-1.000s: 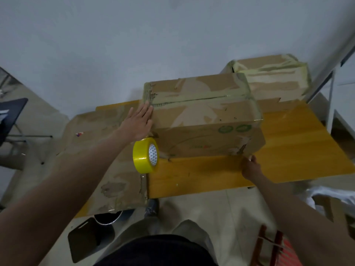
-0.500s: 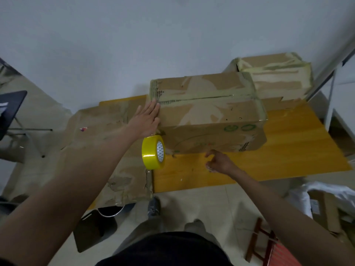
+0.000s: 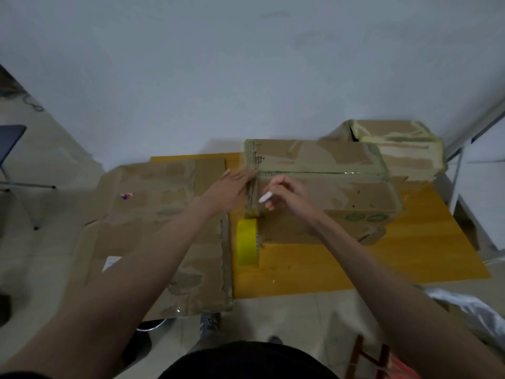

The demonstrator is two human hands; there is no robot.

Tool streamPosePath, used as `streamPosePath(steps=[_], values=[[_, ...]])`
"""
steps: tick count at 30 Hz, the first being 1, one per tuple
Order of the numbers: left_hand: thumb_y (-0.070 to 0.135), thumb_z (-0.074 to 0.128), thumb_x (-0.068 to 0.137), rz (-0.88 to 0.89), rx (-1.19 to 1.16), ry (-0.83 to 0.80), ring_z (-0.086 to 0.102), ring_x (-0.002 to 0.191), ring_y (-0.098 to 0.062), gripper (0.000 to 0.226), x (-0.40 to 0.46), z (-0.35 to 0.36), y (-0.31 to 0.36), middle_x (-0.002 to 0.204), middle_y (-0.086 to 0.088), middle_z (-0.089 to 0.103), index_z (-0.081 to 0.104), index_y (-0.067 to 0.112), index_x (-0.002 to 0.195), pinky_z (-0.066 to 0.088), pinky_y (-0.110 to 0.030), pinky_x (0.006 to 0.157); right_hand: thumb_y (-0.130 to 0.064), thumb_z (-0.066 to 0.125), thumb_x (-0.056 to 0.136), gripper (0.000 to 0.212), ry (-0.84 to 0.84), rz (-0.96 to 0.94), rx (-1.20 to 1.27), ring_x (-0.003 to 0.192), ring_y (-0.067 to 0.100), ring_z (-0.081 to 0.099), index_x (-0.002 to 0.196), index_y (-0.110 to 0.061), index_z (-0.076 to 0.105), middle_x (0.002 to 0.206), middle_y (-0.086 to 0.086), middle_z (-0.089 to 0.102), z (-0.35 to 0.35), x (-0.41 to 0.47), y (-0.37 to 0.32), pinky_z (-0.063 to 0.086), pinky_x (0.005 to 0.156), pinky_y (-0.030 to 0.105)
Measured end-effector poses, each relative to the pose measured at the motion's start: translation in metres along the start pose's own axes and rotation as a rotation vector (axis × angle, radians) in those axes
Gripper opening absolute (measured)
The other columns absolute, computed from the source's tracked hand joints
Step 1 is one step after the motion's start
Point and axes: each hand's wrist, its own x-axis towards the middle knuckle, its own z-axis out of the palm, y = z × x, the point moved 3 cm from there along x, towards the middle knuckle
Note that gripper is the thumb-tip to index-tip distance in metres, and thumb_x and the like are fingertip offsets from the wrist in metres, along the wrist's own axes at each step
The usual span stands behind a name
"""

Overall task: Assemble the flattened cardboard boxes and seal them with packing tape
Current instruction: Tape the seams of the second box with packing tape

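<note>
An assembled cardboard box (image 3: 328, 187) with tape along its top seam lies on the yellow table (image 3: 355, 263). My left hand (image 3: 229, 190) presses flat, fingers straight, against the box's left end. My right hand (image 3: 287, 195) is over the box's left top edge and grips a small white tool (image 3: 265, 198), probably a cutter. A yellow tape roll (image 3: 247, 242) hangs upright below the box's left front corner, a strip of tape running up from it to the box. Flattened cardboard (image 3: 164, 214) lies at the left.
A second taped box (image 3: 396, 143) stands behind at the right, against the wall. A white shelf frame (image 3: 459, 181) is at the far right, a dark chair (image 3: 11, 149) at the far left. Something red (image 3: 382, 359) and white plastic (image 3: 470, 310) lie on the floor.
My right hand rose from the table's front edge up to the box's left top edge and now holds a white tool. The left hand stayed on the box's end.
</note>
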Motion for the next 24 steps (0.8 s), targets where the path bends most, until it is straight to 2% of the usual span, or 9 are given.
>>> streamPosePath(steps=[3, 5, 8, 11, 13, 15, 18, 20, 24], values=[[0.017, 0.033, 0.104, 0.012, 0.013, -0.011, 0.011, 0.153, -0.018, 0.059, -0.002, 0.002, -0.003, 0.165, 0.005, 0.016, 0.013, 0.025, 0.159, 0.005, -0.041, 0.123, -0.008, 0.057, 0.099, 0.005, 0.013, -0.024, -0.05, 0.079, 0.023, 0.069, 0.094, -0.007, 0.057, 0.094, 0.019, 0.059, 0.009, 0.011, 0.01, 0.054, 0.075, 0.032], [0.015, 0.034, 0.103, 0.009, -0.022, -0.006, 0.009, 0.153, -0.019, 0.061, -0.002, 0.004, -0.005, 0.165, 0.007, 0.014, 0.012, 0.025, 0.159, 0.006, -0.042, 0.123, -0.001, 0.057, 0.097, 0.009, 0.01, -0.033, -0.075, 0.081, 0.025, 0.069, 0.099, -0.01, 0.058, 0.098, 0.017, 0.058, 0.014, 0.017, 0.018, 0.053, 0.079, 0.031], [0.009, 0.04, 0.101, -0.037, -0.215, 0.051, 0.008, 0.153, -0.019, 0.063, -0.007, 0.006, -0.002, 0.166, 0.004, 0.012, 0.017, 0.021, 0.159, 0.011, -0.045, 0.124, -0.001, 0.058, 0.097, 0.016, -0.03, -0.038, -0.097, 0.088, 0.026, 0.068, 0.106, -0.013, 0.061, 0.109, 0.014, 0.063, 0.022, 0.022, 0.022, 0.052, 0.081, 0.028], [0.011, 0.047, 0.101, -0.253, -0.541, 0.243, 0.019, 0.151, -0.017, 0.063, -0.031, 0.012, 0.005, 0.165, 0.002, 0.018, 0.022, 0.021, 0.158, 0.024, -0.037, 0.12, -0.003, 0.056, 0.099, 0.021, -0.08, -0.035, -0.133, 0.094, 0.02, 0.066, 0.118, -0.01, 0.06, 0.115, 0.015, 0.065, 0.025, 0.024, 0.029, 0.051, 0.084, 0.027], [0.022, 0.053, 0.101, -0.468, -0.661, 0.354, 0.038, 0.141, -0.02, 0.053, -0.054, 0.025, 0.011, 0.156, -0.002, 0.036, 0.034, 0.017, 0.151, 0.035, -0.036, 0.112, -0.003, 0.055, 0.099, 0.024, -0.083, -0.046, -0.145, 0.097, 0.019, 0.066, 0.123, -0.007, 0.059, 0.114, 0.016, 0.065, 0.025, 0.025, 0.031, 0.051, 0.086, 0.027], [0.033, 0.058, 0.098, -0.628, -0.749, 0.377, 0.052, 0.122, -0.02, 0.047, -0.074, 0.04, 0.02, 0.137, -0.005, 0.052, 0.046, 0.013, 0.138, 0.044, -0.032, 0.096, -0.003, 0.056, 0.098, 0.025, -0.084, -0.056, -0.147, 0.098, 0.017, 0.066, 0.122, -0.006, 0.061, 0.111, 0.015, 0.064, 0.024, 0.025, 0.032, 0.051, 0.086, 0.024], [0.044, 0.06, 0.095, -0.777, -0.924, 0.346, 0.055, 0.098, -0.011, 0.052, -0.093, 0.058, 0.039, 0.12, 0.0, 0.058, 0.047, 0.014, 0.134, 0.041, -0.027, 0.08, -0.004, 0.059, 0.097, 0.023, -0.077, -0.075, -0.141, 0.095, 0.014, 0.068, 0.12, -0.005, 0.064, 0.107, 0.015, 0.064, 0.026, 0.024, 0.032, 0.054, 0.086, 0.027], [0.051, 0.063, 0.091, -0.806, -1.01, 0.303, 0.058, 0.099, -0.013, 0.064, -0.098, 0.069, 0.05, 0.117, 0.003, 0.059, 0.04, 0.018, 0.141, 0.048, -0.032, 0.083, -0.009, 0.061, 0.097, 0.022, -0.06, -0.096, -0.182, 0.101, 0.017, 0.066, 0.118, -0.007, 0.067, 0.111, 0.011, 0.068, 0.027, 0.024, 0.033, 0.054, 0.092, 0.035], [0.06, 0.07, 0.073, -0.811, -1.215, 0.303, 0.065, 0.107, -0.02, 0.083, -0.101, 0.082, 0.06, 0.121, 0.002, 0.064, 0.036, 0.031, 0.143, 0.055, -0.047, 0.094, -0.016, 0.064, 0.096, 0.018, -0.025, -0.134, -0.249, 0.098, 0.013, 0.065, 0.113, -0.011, 0.07, 0.106, 0.003, 0.071, 0.03, 0.02, 0.033, 0.051, 0.087, 0.03]])
